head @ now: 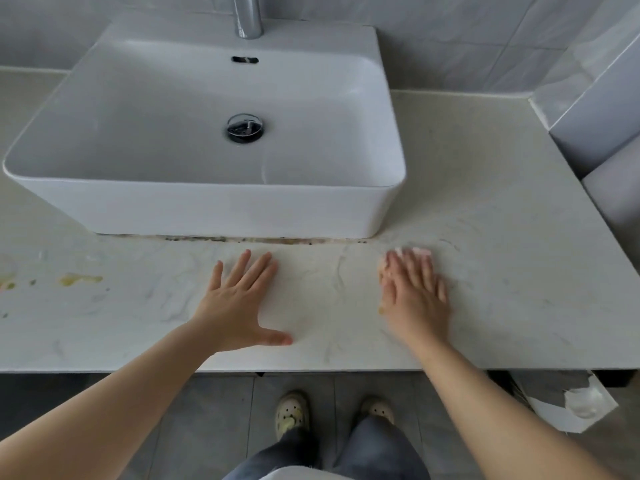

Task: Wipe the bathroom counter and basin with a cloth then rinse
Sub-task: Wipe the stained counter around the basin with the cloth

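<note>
A white rectangular basin (214, 202) stands on a pale marbled counter (502, 202), with a chrome drain (245, 128) in its bottom. My left hand (239, 303) lies flat on the counter in front of the basin, fingers spread, holding nothing. My right hand (414, 289) presses flat on a pale pink cloth (415, 252), of which only the far edge and a bit at the left show past my fingers. The hand is blurred. Yellow-brown stains (79, 279) mark the counter at the far left.
A chrome tap (247, 15) rises behind the basin. Dark grime (263, 240) runs along the basin's front foot. Grey tiled walls close the back and right side. Below the counter edge are the floor, my feet, and a torn white wrapping (575, 403) at the right.
</note>
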The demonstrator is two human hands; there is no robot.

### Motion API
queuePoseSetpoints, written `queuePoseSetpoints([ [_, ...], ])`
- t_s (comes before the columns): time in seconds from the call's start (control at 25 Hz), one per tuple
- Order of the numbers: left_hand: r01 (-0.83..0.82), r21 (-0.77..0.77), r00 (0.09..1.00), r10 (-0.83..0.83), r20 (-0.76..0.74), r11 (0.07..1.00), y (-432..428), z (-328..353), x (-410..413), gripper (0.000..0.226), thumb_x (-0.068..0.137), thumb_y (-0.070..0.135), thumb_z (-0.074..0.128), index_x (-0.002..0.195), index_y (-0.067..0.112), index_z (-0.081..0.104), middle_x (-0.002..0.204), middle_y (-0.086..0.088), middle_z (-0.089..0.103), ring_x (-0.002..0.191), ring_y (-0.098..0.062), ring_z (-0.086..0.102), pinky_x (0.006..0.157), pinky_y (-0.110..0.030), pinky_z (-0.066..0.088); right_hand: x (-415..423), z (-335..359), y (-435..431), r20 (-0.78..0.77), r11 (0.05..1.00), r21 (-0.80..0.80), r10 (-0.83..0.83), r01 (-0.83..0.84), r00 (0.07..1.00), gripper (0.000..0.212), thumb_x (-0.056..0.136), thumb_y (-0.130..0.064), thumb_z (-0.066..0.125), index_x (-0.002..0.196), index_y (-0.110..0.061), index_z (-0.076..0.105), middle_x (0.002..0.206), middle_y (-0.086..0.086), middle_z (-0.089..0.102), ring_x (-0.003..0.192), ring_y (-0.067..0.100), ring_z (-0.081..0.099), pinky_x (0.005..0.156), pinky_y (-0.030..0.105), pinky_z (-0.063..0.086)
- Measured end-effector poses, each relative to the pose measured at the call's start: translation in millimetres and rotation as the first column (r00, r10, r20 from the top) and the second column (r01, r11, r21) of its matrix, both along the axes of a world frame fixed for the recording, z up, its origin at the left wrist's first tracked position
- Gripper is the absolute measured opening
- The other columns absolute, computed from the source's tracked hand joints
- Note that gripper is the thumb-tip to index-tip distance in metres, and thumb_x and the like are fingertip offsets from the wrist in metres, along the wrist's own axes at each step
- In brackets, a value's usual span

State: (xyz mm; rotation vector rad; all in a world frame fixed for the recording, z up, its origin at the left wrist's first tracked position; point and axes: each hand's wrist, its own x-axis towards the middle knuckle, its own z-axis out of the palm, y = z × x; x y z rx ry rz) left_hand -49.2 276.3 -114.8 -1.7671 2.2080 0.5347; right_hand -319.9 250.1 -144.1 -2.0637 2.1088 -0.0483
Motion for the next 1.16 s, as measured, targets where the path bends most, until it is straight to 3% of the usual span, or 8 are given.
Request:
queuePoseSetpoints([
  [0.08, -0.027, -0.001, 1.0, 0.027, -0.008, 1.0, -1.8, 0.4, 11.4, 0.13, 0.028, 0.099, -0.002, 0.13, 0.026, -0.035, 0.135, 0.014, -0.041, 0.129, -0.013, -0.038, 0.111, -0.049, -0.018, 21.4, 1.7, -2.0, 0.019, 0.993, -0.008, -0.119, 0.119, 0.993, 0.056, 0.096, -0.043, 0.011, 0.15, -0.032, 0.007, 0.159, -0.007, 0.0, 0.146, 0.022, -0.008, 0.116, 0.04, -0.001],
  [0.2, -0.038, 0.024, 0.999, 0.038, -0.02, 0.999, -1.9, -3.1, 19.0, 0.125, 0.033, 0.099, 0.004, 0.126, 0.027, -0.041, 0.131, 0.016, -0.045, 0.128, -0.014, -0.04, 0.11, -0.051, -0.019, 62.7, 1.5, 45.4, -0.005, 0.965, 0.0, 0.262, -0.262, 0.965, 0.057, 0.095, -0.045, -0.001, 0.149, -0.031, 0.009, 0.157, -0.007, 0.004, 0.146, 0.026, 0.001, 0.118, 0.039, -0.001],
  [0.28, -0.04, 0.027, 0.999, 0.04, -0.027, 0.999, -1.7, -5.5, 18.8, 0.123, 0.038, 0.098, 0.008, 0.126, 0.028, -0.041, 0.13, 0.016, -0.047, 0.127, -0.015, -0.042, 0.108, -0.051, -0.021, 52.7, 1.1, 40.7, -0.047, 0.928, -0.048, 0.366, -0.369, 0.929, 0.056, 0.097, -0.045, 0.004, 0.147, -0.029, 0.024, 0.154, -0.005, 0.02, 0.143, 0.026, 0.018, 0.116, 0.042, 0.017],
  [0.44, -0.049, 0.025, 0.998, 0.05, -0.034, 0.998, -1.7, -7.5, 19.4, 0.123, 0.041, 0.097, 0.014, 0.128, 0.028, -0.039, 0.135, 0.015, -0.043, 0.127, -0.016, -0.042, 0.107, -0.05, -0.023, 52.2, 3.6, -19.3, 0.015, 1.0, -0.015, -0.01, 0.01, 1.0, 0.072, 0.082, -0.049, 0.002, 0.147, -0.029, 0.026, 0.157, -0.001, 0.021, 0.145, 0.026, 0.01, 0.115, 0.044, 0.014],
  [0.68, -0.059, 0.031, 0.997, 0.06, -0.039, 0.998, -1.5, -8.0, 18.2, 0.123, 0.036, 0.097, 0.007, 0.125, 0.028, -0.042, 0.133, 0.015, -0.045, 0.124, -0.015, -0.045, 0.105, -0.049, -0.026, 76.5, -2.7, 31.9, -0.022, 0.894, -0.18, 0.412, -0.409, 0.911, 0.044, 0.09, -0.035, 0.034, 0.129, -0.024, 0.052, 0.138, 0.003, 0.051, 0.133, 0.031, 0.042, 0.107, 0.044, 0.032],
  [0.84, -0.046, 0.045, 0.998, 0.047, -0.031, 0.998, -2.4, -8.1, 19.5, 0.122, 0.033, 0.098, 0.003, 0.123, 0.029, -0.043, 0.134, 0.014, -0.044, 0.125, -0.016, -0.044, 0.107, -0.051, -0.023, 99.5, 1.7, -0.1, 0.039, 0.963, -0.223, 0.164, -0.151, 0.986, 0.045, 0.089, -0.037, 0.035, 0.127, -0.021, 0.054, 0.135, 0.004, 0.054, 0.131, 0.033, 0.043, 0.105, 0.047, 0.038],
  [1.04, 0.049, 0.143, 0.999, -0.049, -0.003, 0.988, -5.9, -2.9, 26.0, 0.134, 0.039, 0.093, 0.035, 0.124, 0.025, -0.043, 0.136, 0.007, -0.047, 0.126, -0.024, -0.046, 0.103, -0.052, -0.026, 86.3, -9.8, 51.4, -0.06, 0.83, -0.179, 0.527, -0.529, 0.848, 0.049, 0.096, -0.041, 0.025, 0.14, -0.023, 0.04, 0.147, 0.002, 0.042, 0.138, 0.028, 0.034, 0.11, 0.042, 0.021],
  [1.16, 0.038, 0.139, 0.999, -0.04, 0.007, 0.99, -5.6, -0.6, 24.1, 0.133, 0.054, 0.082, 0.055, 0.126, 0.024, -0.04, 0.134, 0.006, -0.047, 0.127, -0.024, -0.044, 0.102, -0.052, -0.026, 102.0, 0.2, -2.7, -0.024, 0.959, -0.183, 0.215, -0.216, 0.976, 0.052, 0.091, -0.039, 0.027, 0.133, -0.021, 0.052, 0.141, 0.003, 0.05, 0.133, 0.03, 0.041, 0.108, 0.043, 0.031],
])
